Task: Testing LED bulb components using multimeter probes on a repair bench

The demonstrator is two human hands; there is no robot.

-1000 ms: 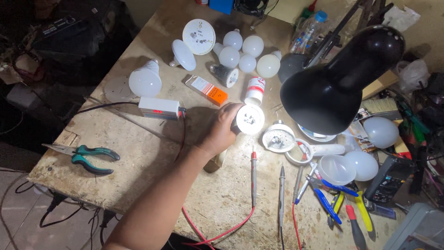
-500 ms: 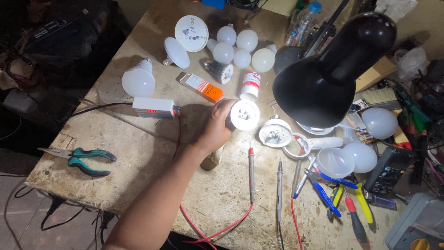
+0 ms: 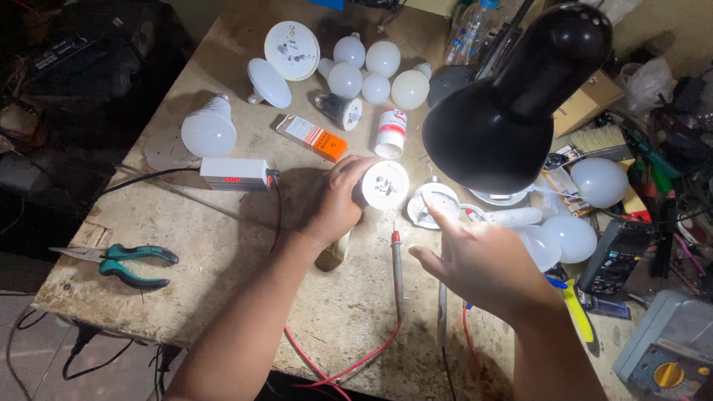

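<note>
Left hand: the left hand (image 3: 338, 204) is curled tight around an opened LED bulb (image 3: 383, 185), fingers wrapped on its body, its round circuit face turned up.
Bulb place: just left of the black desk lamp (image 3: 512, 111), under its light, over the worktop (image 3: 223, 245).
Right hand: the right hand (image 3: 483, 263) hangs below the lamp with fingers spread and loose, holding nothing; its forefinger tip is at a second opened bulb base (image 3: 433, 205), contact unclear.
Probes: a red test probe (image 3: 397, 267) lies below the lamp, between the two hands.
Pliers: green-handled pliers (image 3: 122, 263) lie far left of the lamp.
</note>
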